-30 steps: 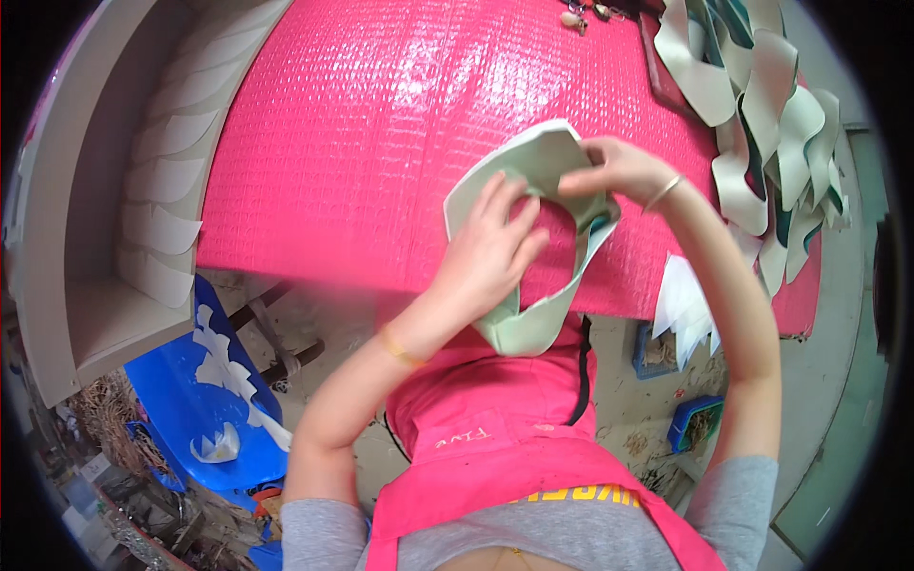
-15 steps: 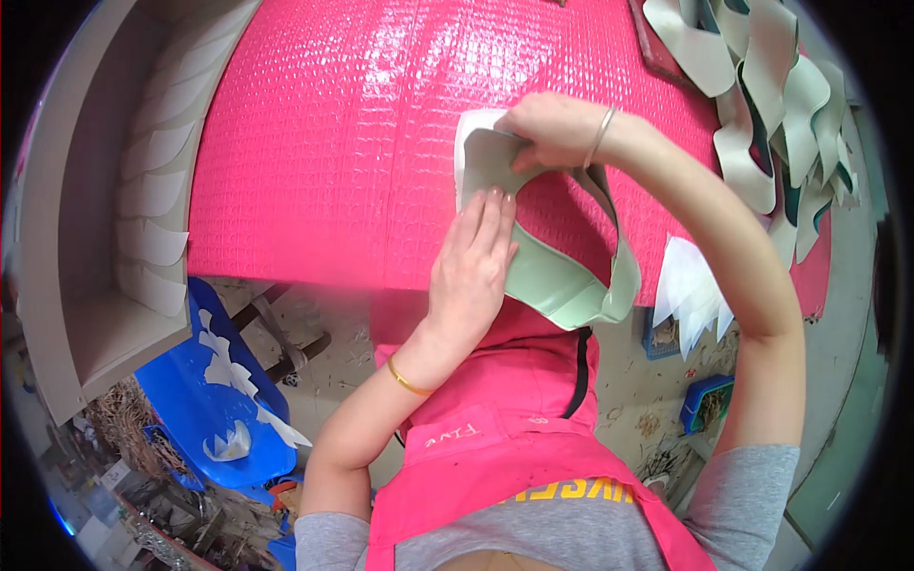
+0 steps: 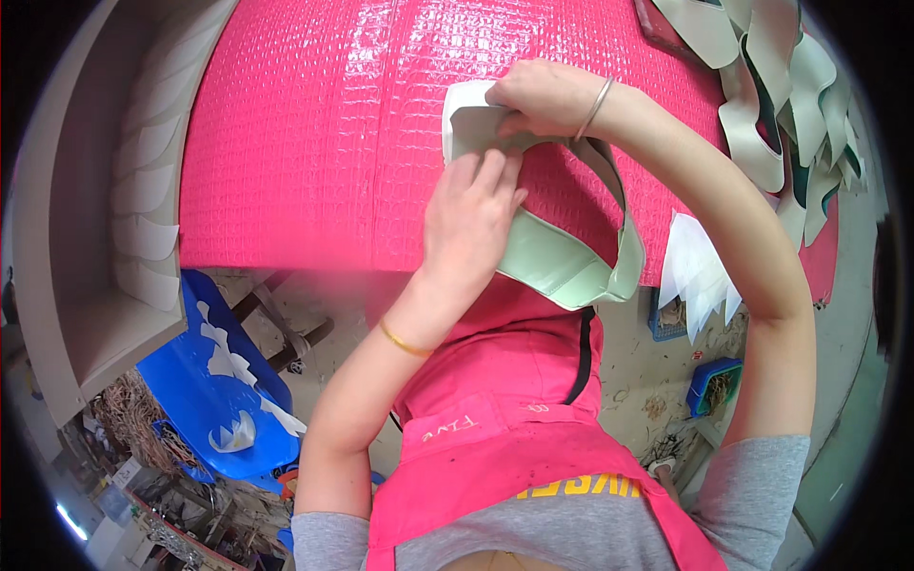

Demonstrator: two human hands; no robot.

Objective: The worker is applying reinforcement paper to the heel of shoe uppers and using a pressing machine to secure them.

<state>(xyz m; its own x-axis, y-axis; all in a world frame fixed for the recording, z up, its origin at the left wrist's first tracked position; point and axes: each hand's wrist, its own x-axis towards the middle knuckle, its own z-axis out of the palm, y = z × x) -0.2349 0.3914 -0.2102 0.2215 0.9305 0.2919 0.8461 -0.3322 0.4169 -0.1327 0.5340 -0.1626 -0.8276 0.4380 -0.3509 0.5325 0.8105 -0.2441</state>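
Note:
A pale green, leather-like shoe upper (image 3: 557, 255), bent into a loop, lies on the pink table at its near edge. Its grey inner side faces up at the far left end, on top of a white lining piece (image 3: 457, 107). My right hand (image 3: 552, 99) reaches over from the right, its fingers closed on the upper's far edge beside the lining; the thumb is partly tucked under. My left hand (image 3: 468, 214) rests at the upper's left side, fingers bent and gripping near the inner opening. What lies beneath the left palm is hidden.
Several similar pale pieces (image 3: 752, 124) pile up at the far right. White pointed pieces (image 3: 698, 271) hang over the right table edge. A grey tray (image 3: 71, 314) with white pieces stands left, above a blue stool (image 3: 228, 400) with scraps. A blue basket (image 3: 712, 385) sits below right.
Both hands and the shoe upper sit slightly farther up in view. My left fingers, flat on the upper before, are now bent. More of the white lining shows at the far left.

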